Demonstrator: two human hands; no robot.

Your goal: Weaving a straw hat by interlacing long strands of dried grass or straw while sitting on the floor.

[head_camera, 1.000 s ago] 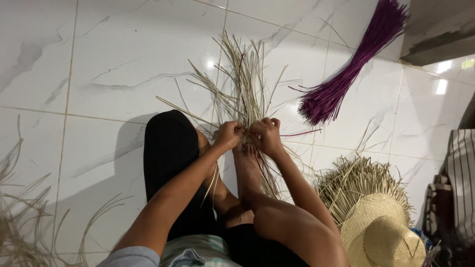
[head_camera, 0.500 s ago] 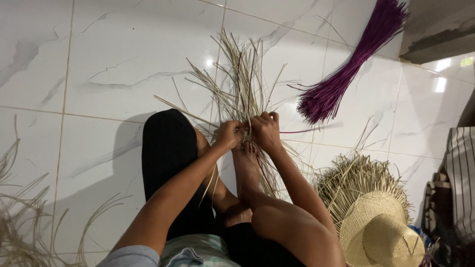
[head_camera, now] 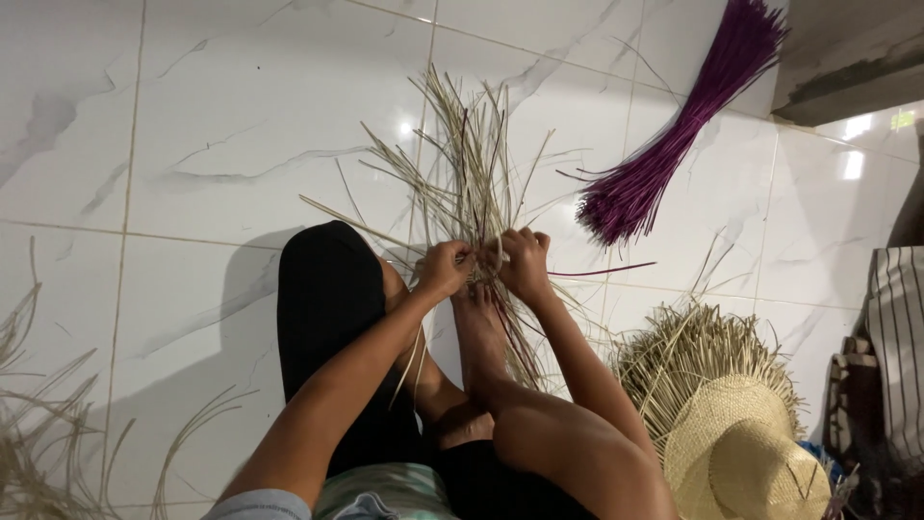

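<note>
White tile floor (head_camera: 192,144); your left hand (head_camera: 445,268) and right hand (head_camera: 523,262) both pinched shut on pale straw strands (head_camera: 462,173), foot (head_camera: 478,327) pinning work steady; purple bundle (head_camera: 674,144) nearby.

To your upper right a bundle of purple straw (head_camera: 674,144) lies slanted on the white marble-veined tile floor (head_camera: 192,144). At your lower right sits a woven straw hat (head_camera: 741,453), its loose unfinished strands fanning out around the crown, with a striped cloth (head_camera: 900,337) just beyond it. Loose dry strands (head_camera: 38,453) curl at your lower left.
</note>
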